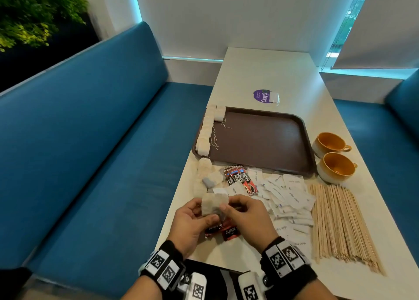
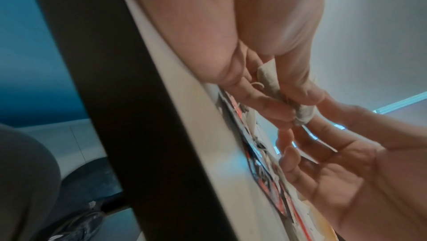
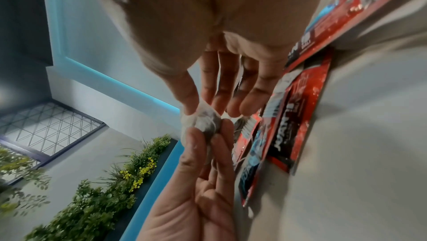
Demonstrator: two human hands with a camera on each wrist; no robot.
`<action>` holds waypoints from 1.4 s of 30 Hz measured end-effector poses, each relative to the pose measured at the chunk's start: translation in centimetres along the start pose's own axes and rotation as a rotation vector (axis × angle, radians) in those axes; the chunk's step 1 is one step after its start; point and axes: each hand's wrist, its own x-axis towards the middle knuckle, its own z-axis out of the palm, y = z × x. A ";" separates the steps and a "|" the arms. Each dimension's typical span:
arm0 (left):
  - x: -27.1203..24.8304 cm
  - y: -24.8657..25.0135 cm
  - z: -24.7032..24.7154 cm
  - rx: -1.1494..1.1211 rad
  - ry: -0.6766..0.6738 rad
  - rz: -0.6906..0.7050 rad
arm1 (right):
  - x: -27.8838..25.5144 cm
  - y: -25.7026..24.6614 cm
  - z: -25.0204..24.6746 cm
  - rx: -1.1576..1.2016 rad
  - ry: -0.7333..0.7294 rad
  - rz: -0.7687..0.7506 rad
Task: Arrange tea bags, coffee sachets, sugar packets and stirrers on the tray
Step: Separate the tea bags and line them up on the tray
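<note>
Over the table's near edge, my left hand [image 1: 199,213] and right hand [image 1: 231,205] together pinch one pale tea bag [image 1: 214,203]. The right wrist view shows the tea bag [image 3: 205,122] squeezed between my right thumb and fingers from above and my left thumb and fingers from below. A brown tray [image 1: 260,141] lies further back with a row of tea bags [image 1: 206,129] along its left edge. Between tray and hands lie loose tea bags [image 1: 212,178], red coffee sachets [image 1: 240,179], white sugar packets [image 1: 288,193] and wooden stirrers [image 1: 340,225]. More coffee sachets [image 1: 223,230] sit under my hands.
Two orange-lined cups [image 1: 333,154] stand right of the tray. Beyond the tray, a lone tea bag [image 1: 274,97] lies on a purple sticker [image 1: 260,95]. Blue bench seats [image 1: 113,141] flank the narrow white table [image 1: 272,72].
</note>
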 end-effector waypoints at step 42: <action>1.8 -0.9 -1.0 -0.010 0.011 -0.070 | 24.4 -12.1 -6.8 -0.224 0.253 -0.307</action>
